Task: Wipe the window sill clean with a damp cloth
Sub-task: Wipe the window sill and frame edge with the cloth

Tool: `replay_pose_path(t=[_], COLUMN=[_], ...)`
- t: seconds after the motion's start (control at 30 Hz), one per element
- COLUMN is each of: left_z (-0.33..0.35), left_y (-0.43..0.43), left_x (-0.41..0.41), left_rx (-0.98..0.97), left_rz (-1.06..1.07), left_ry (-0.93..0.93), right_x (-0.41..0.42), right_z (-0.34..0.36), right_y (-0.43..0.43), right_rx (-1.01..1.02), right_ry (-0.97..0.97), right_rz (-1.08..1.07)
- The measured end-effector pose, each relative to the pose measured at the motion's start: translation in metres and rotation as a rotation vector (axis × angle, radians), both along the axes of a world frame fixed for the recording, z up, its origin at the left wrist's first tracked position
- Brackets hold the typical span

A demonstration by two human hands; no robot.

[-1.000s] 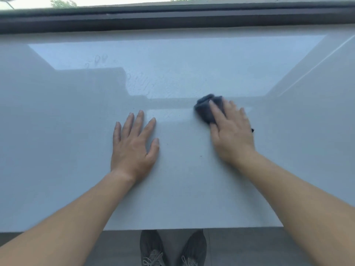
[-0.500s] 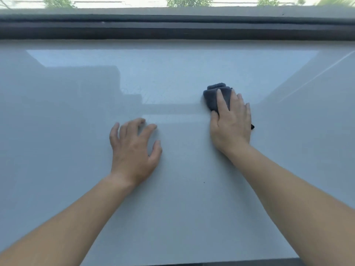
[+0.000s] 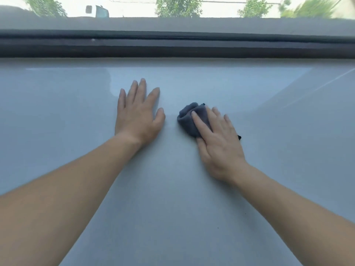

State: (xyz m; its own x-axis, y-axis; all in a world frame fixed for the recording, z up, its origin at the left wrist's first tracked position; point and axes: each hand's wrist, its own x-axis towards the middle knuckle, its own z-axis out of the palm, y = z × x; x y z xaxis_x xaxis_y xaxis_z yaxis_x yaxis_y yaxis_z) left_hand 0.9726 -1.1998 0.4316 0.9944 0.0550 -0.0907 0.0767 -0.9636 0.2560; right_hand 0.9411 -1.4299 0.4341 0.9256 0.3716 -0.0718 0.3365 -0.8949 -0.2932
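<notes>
Two hands down on pale window sill [image 3: 172, 198]. Versus half a second back: left hand [image 3: 137, 114] shifted up toward 12 o'clock, fingers now straightened flat rather than curled; right hand [image 3: 217, 143] and cloth [image 3: 189, 120] pulled back toward 6 o'clock and nearer left hand; more trees [image 3: 178, 6] and street visible past window frame [image 3: 172, 45].

Left hand: spread wide, palm flat on sill, holding nothing.

Right hand: fingers extended, close together, pressing down on bunched dark grey cloth. Cloth on sill near centre, at 3 o'clock of left thumb, just apart from it.

Most of cloth hidden under right palm; small dark corner poking out at hand's 3 o'clock edge. Dampness not discernible. White vehicle [image 3: 97, 11] at 11 o'clock blurred. Sill edges cut off all round.
</notes>
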Motion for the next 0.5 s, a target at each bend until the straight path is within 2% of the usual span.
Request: replay_pose_path(t=[0.07, 0.1, 0.27, 0.3, 0.33, 0.43, 0.5], left_z=[0.001, 0.001, 0.000, 0.000, 0.000, 0.000, 0.000], left_y=[0.000, 0.000, -0.001, -0.001, -0.001, 0.000, -0.001], left_x=[-0.001, -0.001, -0.001, -0.001, 0.000, 0.001, 0.000], left_rx=[0.011, 0.017, 0.019, 0.023, 0.022, 0.019, 0.027], left_rz=[-0.006, -0.007, -0.005, -0.002, -0.001, 0.005, 0.001], left_ry=[0.005, 0.004, -0.008, -0.013, -0.015, -0.023, -0.020], right_x=[0.011, 0.027, 0.114, 0.116, 0.112, 0.087, 0.097], right_z=[0.003, 0.002, 0.000, -0.001, -0.002, -0.003, -0.002], right_y=[-0.012, -0.018, -0.013, 0.000, 0.015, 0.046, 0.039], right_rx=[-0.012, -0.026, 0.015, 0.009, 0.005, 0.018, -0.006], right_ry=[0.023, 0.014, -0.037, -0.042, -0.043, -0.054, -0.027], right_rz=[0.125, 0.109, -0.470, -0.514, -0.475, -0.042, 0.125])
